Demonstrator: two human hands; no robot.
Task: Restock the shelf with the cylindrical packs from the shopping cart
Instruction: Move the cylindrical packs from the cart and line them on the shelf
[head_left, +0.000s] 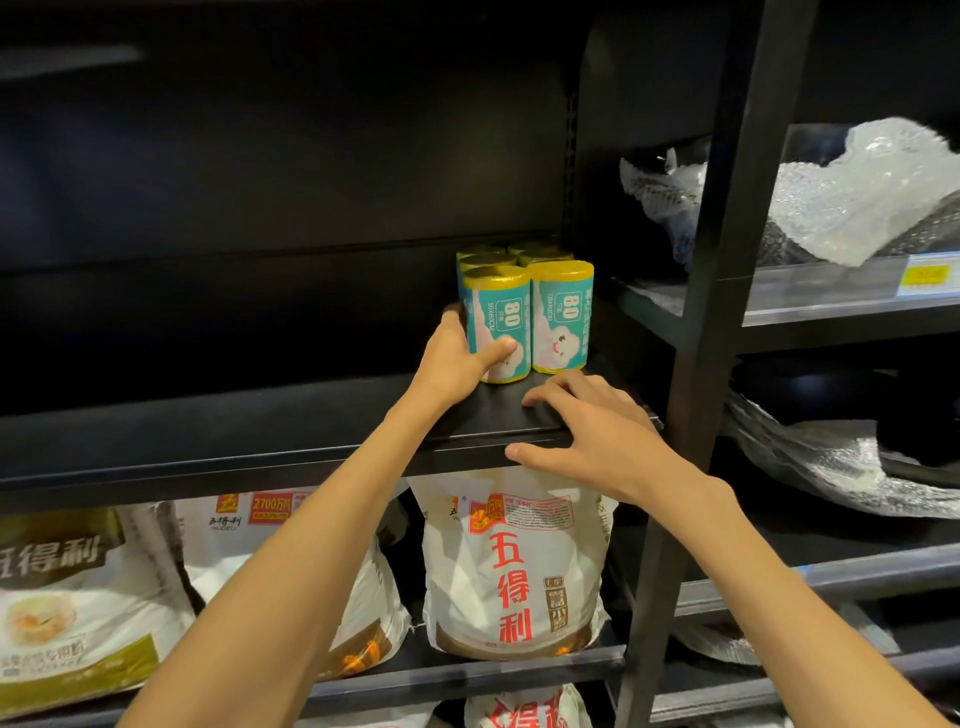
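Left hand (457, 358) gripped front-left pack (498, 325), thumb across label, likely squaring it into cluster of packs (524, 306) at shelf (260, 421) right end. Right hand (587, 431) lay flat on shelf edge, fingers spread, holding nothing, probably bracing. Cart out of view.

Each front cylindrical pack (498, 322) reads "80" and "50X60CM". The white flour bag (511, 566) below reads "五得利". The left bag (249, 525) reads "2700万吨".

Matt black metal shelf (260, 431); glossy plastic-wrapped cylindrical packs (563, 317).
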